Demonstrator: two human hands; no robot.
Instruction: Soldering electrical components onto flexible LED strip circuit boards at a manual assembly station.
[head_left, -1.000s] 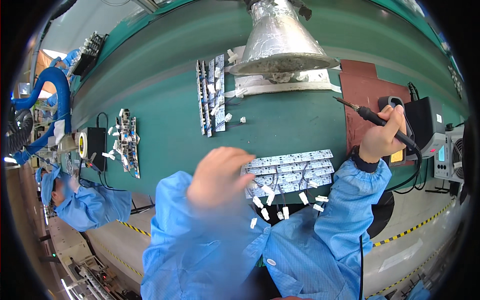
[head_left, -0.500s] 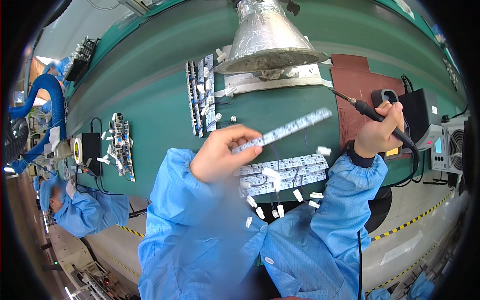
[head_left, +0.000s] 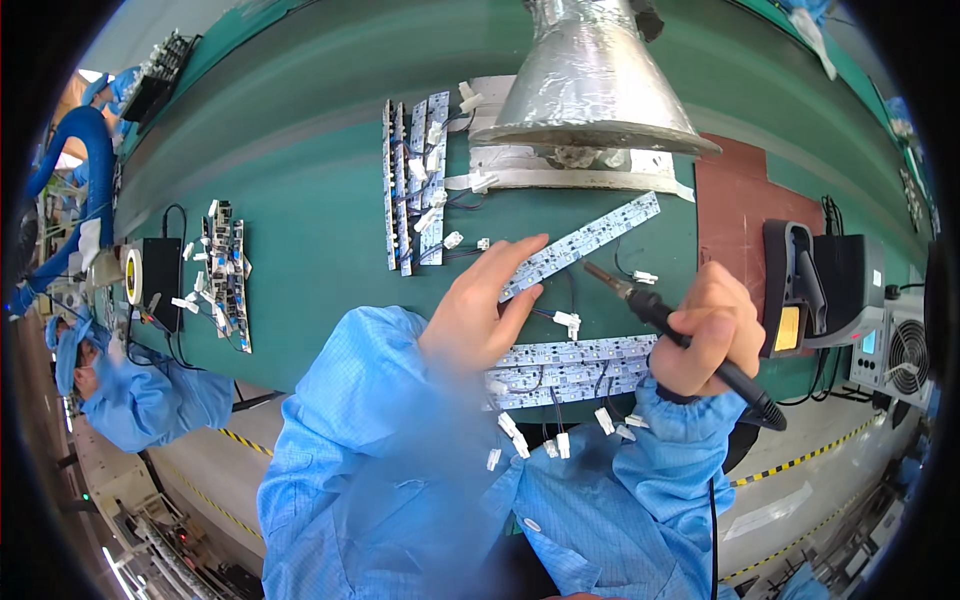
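Observation:
My left hand (head_left: 485,305) pinches one end of a narrow white circuit board strip (head_left: 590,242), tilted up to the right above the green bench. Thin dark wires with white connectors (head_left: 567,322) hang from the strip. My right hand (head_left: 712,335) is closed round the handle of a soldering iron (head_left: 655,312). Its tip points up and left, close to the strip's lower edge; whether they touch I cannot tell. Below my hands, near the bench's front edge, lie several similar strips (head_left: 575,368) side by side, their connectors hanging toward me.
A foil-covered fume hood (head_left: 595,85) stands at the back over a white board. More strips (head_left: 415,185) lie left of it, others (head_left: 230,275) farther left. To the right are a brown mat (head_left: 735,200), an iron holder (head_left: 790,290) and a soldering station (head_left: 850,290). Another person (head_left: 145,395) works at far left.
The soldering iron has come down and left from over the brown mat to beside the strip. My left hand has turned the strip's component side more into view.

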